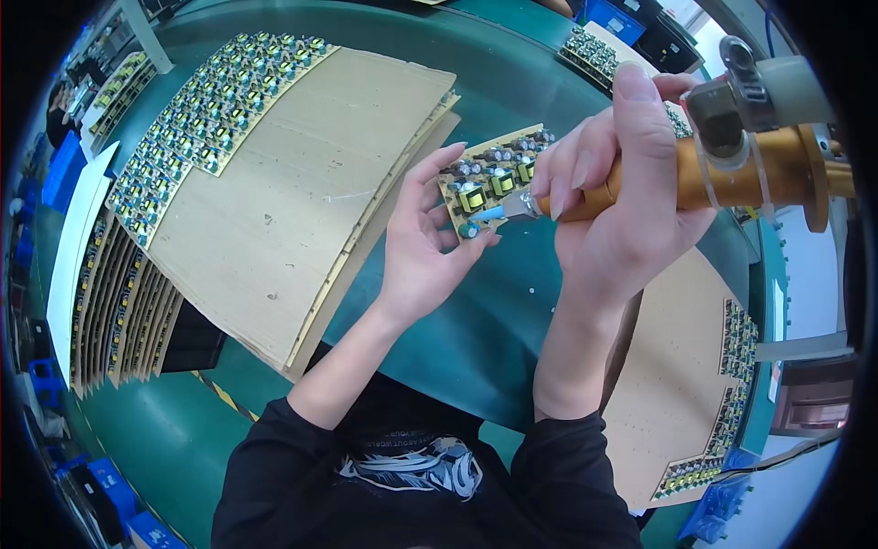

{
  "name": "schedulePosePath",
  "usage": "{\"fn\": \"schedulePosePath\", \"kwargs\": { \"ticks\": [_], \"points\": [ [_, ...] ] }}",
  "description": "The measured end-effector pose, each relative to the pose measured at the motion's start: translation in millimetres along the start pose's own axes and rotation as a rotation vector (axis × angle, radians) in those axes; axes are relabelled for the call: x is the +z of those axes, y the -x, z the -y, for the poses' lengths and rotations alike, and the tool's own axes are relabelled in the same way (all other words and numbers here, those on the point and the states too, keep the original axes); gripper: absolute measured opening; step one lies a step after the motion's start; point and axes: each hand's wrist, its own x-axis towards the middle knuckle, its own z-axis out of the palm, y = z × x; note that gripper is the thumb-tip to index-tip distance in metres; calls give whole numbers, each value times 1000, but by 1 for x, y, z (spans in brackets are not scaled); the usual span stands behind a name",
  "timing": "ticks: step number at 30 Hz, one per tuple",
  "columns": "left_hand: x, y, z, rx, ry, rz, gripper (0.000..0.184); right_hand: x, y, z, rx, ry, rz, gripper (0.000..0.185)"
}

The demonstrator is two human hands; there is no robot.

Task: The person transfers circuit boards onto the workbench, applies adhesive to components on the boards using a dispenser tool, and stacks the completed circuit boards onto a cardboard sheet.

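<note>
My left hand holds a small panel of circuit boards by its left and lower edges, fingers behind it and thumb in front. Yellow-wrapped transformers and dark capacitors cover the panel, with a green round part at its lower left corner. In my right hand is a gold-barrelled glue gun, gripped with the thumb along the top. Its pale blue nozzle points left and reaches the lower part of the panel, near the green part. Whether the tip touches cannot be told.
On the left lies a large cardboard sheet with rows of circuit boards. Another cardboard sheet with boards is at the right. Stacked cardboard layers stand far left. A metal fitting and hose join the glue gun above the green table.
</note>
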Motion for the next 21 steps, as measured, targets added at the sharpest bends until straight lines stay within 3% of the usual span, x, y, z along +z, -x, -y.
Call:
{"fn": "schedulePosePath", "kwargs": {
  "ticks": [21],
  "points": [
    [-4, 6, 3, -40, 59, -21, 73, -4, 0, -1, -51, 31, 23, 22]
  ]
}}
